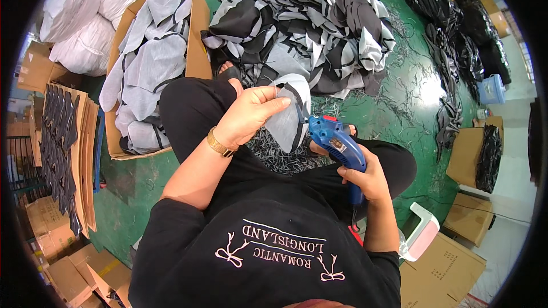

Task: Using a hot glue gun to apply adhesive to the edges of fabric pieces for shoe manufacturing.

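My left hand (pixel 257 108) pinches the upper edge of a grey and black fabric piece (pixel 283 125), which hangs down over my lap. A gold watch sits on that wrist. In my right hand (pixel 368 174) is a blue handheld electric cutter (pixel 337 140) with a red button, its grip wrapped by my fingers. The cutter's tip meets or nearly meets the right side of the fabric piece; its blade is too small to make out. Thin fabric trimmings (pixel 279 154) lie heaped on the floor between my legs.
Beyond my feet is a large pile of similar pieces (pixel 308 28). A cardboard box (pixel 197 28) at the left holds more grey pieces (pixel 151 68). White sacks (pixel 77 0) stand far left, black bags (pixel 456 23) far right. Scattered trimmings cover parts of the green floor (pixel 408 114).
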`<state>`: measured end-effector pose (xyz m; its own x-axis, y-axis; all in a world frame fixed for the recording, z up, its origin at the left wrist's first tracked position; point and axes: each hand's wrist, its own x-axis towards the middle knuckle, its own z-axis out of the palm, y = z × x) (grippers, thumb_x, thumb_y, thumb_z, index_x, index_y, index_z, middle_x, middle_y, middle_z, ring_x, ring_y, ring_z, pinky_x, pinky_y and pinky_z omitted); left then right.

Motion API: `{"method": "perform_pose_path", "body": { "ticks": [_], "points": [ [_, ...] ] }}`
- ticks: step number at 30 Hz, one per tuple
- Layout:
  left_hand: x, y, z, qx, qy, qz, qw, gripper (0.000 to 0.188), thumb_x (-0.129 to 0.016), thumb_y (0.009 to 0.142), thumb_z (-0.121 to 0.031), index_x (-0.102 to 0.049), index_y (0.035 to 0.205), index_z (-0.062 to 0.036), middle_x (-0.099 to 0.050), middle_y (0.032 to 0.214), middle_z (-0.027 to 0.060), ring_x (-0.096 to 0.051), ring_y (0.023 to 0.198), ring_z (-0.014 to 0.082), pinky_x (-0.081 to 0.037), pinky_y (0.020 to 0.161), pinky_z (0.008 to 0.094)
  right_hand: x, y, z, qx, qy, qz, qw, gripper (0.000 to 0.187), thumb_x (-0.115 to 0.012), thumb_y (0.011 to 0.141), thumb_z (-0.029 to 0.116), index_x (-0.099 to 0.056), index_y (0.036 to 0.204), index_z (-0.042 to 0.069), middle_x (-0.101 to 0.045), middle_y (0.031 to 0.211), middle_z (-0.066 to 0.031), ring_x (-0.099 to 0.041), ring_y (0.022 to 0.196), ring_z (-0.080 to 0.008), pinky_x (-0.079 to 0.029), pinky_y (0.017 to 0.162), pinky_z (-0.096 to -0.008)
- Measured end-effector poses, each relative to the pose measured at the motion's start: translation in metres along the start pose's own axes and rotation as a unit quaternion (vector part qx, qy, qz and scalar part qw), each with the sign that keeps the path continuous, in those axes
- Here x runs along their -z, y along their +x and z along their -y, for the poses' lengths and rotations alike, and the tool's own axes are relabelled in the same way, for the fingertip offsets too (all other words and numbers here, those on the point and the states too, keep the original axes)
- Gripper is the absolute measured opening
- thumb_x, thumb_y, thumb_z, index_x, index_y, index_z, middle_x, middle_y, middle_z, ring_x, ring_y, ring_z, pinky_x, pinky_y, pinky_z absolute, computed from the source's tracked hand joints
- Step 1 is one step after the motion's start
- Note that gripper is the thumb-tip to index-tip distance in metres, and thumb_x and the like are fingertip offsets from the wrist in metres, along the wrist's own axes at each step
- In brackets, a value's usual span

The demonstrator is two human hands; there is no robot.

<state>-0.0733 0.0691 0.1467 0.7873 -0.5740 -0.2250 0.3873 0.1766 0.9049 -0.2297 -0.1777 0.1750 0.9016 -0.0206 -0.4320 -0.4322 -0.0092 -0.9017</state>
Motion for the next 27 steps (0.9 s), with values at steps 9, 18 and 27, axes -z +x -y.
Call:
{"method": "perform_pose_path", "body": {
  "ticks": [9,18,27],
  "points": [
    [-0.01,-0.01,-0.025,-0.023,0.128,0.01,0.991,0.015,-0.06,0.091,-0.013,-0.063,0.089,0.0011,-0.055,0.074,-0.0071,-0.042,0.063,-0.0009,-0.034,0.055,0.017,0.005,0.004,-0.001,-0.021,0.003,0.015,1.0,0.038,-0.073,0.071,0.005,-0.057,0.105,0.0,-0.057,0.076,-0.002,-0.055,0.061,-0.0098,-0.046,0.056,-0.0246],
    [-0.016,-0.013,-0.032,-0.013,0.185,0.032,0.982,0.019,-0.059,0.09,-0.014,-0.059,0.076,-0.0015,-0.045,0.064,-0.0098,-0.034,0.057,-0.0009,-0.029,0.049,0.0198,0.004,0.005,-0.001,-0.004,0.012,0.009,1.0,0.045,-0.071,0.067,0.001,-0.056,0.11,-0.004,-0.058,0.085,-0.0051,-0.057,0.064,-0.0115,-0.049,0.055,-0.0256],
    [-0.006,-0.013,-0.031,0.021,0.163,0.018,0.986,0.029,-0.06,0.09,-0.013,-0.047,0.065,-0.0063,-0.035,0.06,-0.011,-0.03,0.054,-0.0002,-0.026,0.047,0.0212,0.004,0.016,0.014,0.053,0.075,-0.015,0.996,0.04,-0.068,0.067,0.003,-0.057,0.105,-0.003,-0.059,0.078,-0.0038,-0.056,0.059,-0.0119,-0.047,0.056,-0.0256]
  ]
}}
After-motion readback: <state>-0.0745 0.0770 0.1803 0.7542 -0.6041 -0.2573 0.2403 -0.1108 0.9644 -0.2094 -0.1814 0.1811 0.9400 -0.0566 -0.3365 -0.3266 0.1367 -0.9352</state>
